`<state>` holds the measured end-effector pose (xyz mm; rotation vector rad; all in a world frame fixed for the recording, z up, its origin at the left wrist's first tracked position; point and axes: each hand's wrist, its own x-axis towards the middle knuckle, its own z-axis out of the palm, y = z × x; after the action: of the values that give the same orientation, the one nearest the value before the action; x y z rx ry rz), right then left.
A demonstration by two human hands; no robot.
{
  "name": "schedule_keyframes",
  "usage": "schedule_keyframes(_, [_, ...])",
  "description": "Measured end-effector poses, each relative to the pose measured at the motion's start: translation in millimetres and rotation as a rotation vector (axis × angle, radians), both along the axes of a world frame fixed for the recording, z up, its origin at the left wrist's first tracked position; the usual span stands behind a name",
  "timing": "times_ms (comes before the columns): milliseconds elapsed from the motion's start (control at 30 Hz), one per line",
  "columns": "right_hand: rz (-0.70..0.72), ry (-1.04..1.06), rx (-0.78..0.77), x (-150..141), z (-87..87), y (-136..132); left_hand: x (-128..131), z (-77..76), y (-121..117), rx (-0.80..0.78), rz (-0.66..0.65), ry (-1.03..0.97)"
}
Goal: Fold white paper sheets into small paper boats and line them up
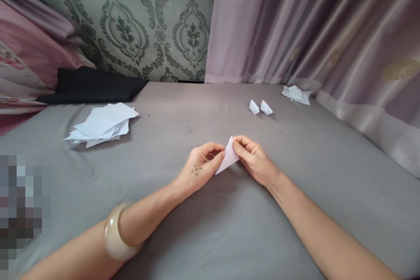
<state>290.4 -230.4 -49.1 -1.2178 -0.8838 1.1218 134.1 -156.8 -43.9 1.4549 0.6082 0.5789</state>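
A small folded piece of white paper [228,159], triangular in outline, is held between my hands above the grey sheet. My left hand [203,164] pinches its left edge between thumb and fingers. On the right side, the thumb and fingers of my right hand [254,157] grip the paper near its top. Beyond my hands, two small folded paper shapes [253,107] stand side by side on the sheet. A loose pile of white paper pieces [105,122] lies to the left.
The grey sheet [164,236] covers the surface. At the far right, more white paper [297,94] lies near the curtain [239,30]. A black cloth [95,86] sits at the back left, before the patterned wall [157,17]. A pixelated patch covers the left edge.
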Motion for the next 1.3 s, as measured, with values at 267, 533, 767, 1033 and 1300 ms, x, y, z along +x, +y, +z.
schedule_keyframes(267, [-0.113, -0.482, 0.102, -19.9, 15.6, -4.6, 1.5, -6.4, 5.7, 0.086, -0.048, 0.076])
schedule_keyframes(533, [-0.193, -0.581, 0.070, -39.2, 4.8, -6.6, -2.8, -2.5, -0.4, 0.548, 0.258, 0.163])
schedule_keyframes(767, [-0.312, -0.591, 0.100, -49.1, -0.8, -3.0, -1.5, -2.6, -9.5, 0.636, 0.261, 0.192])
schedule_keyframes(1033, [-0.360, -0.935, 0.187, -48.3, -3.9, -2.5, 1.4, -7.2, -3.9, 0.730, 0.249, 0.161])
schedule_keyframes(1300, [-0.391, -1.149, 0.128, -50.0, -1.7, -5.8, -1.6, -8.7, 0.6, 0.724, 0.271, 0.183])
